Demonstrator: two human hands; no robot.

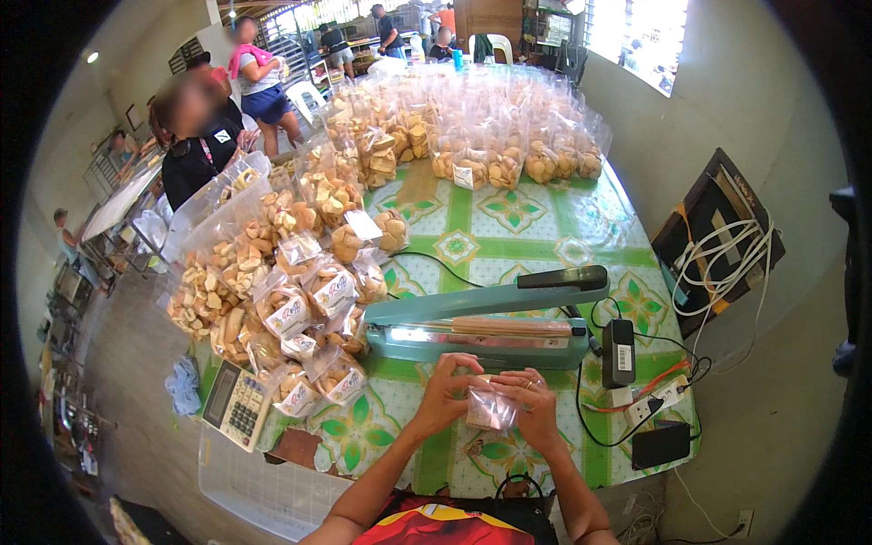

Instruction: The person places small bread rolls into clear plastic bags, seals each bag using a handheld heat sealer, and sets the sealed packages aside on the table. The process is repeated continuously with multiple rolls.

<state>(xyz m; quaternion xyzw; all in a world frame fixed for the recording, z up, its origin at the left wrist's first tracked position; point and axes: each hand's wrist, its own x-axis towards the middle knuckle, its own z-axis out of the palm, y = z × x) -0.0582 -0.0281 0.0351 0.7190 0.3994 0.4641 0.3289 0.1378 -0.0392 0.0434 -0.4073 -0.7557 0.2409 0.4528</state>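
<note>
Both hands are on a small clear plastic packet (491, 413) with pinkish contents, held low over the near part of the table. My left hand (449, 396) grips its left side with curled fingers, while my right hand (530, 401), wearing a ring, presses on its top right. Just beyond my fingers lies a teal impulse bag sealer (472, 343) whose long arm with a black handle (561, 277) is raised at the right. Labelled clear bags of biscuits (289, 313) are crowded to the left of the sealer.
Many more biscuit bags (490, 150) cover the far end of the table (454, 218). A calculator (234, 406) sits at the left edge. On the right are a black power adapter (619, 352), an extension socket (656, 401), a black box (660, 446) and cables. People stand beyond the left side.
</note>
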